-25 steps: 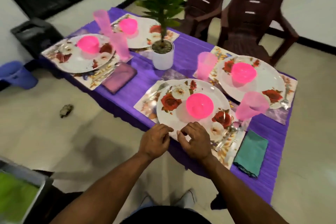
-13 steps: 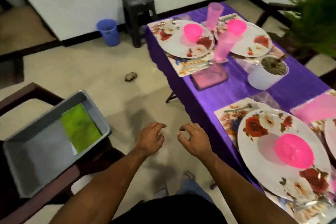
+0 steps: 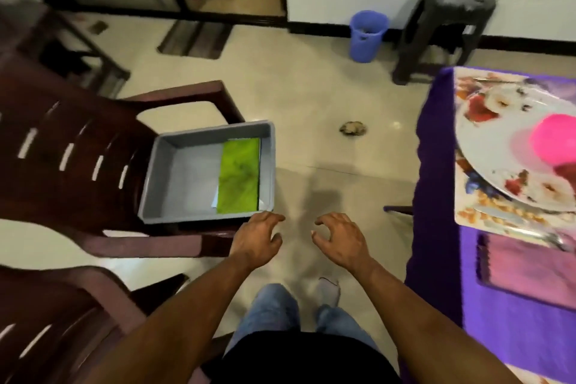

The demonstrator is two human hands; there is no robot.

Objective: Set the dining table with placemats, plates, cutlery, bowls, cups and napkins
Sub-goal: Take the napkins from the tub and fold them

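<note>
Head view looks down on both hands held over the tiled floor, empty, fingers loosely curled. Left hand hovers just beside the near corner of a grey rectangular plastic tub that sits on the seat of a dark brown plastic chair; a folded lime-green napkin lies inside the tub against its right wall. Right hand hangs between the tub and the purple-clothed surface, where a floral white plate carries a pink plastic bowl.
</note>
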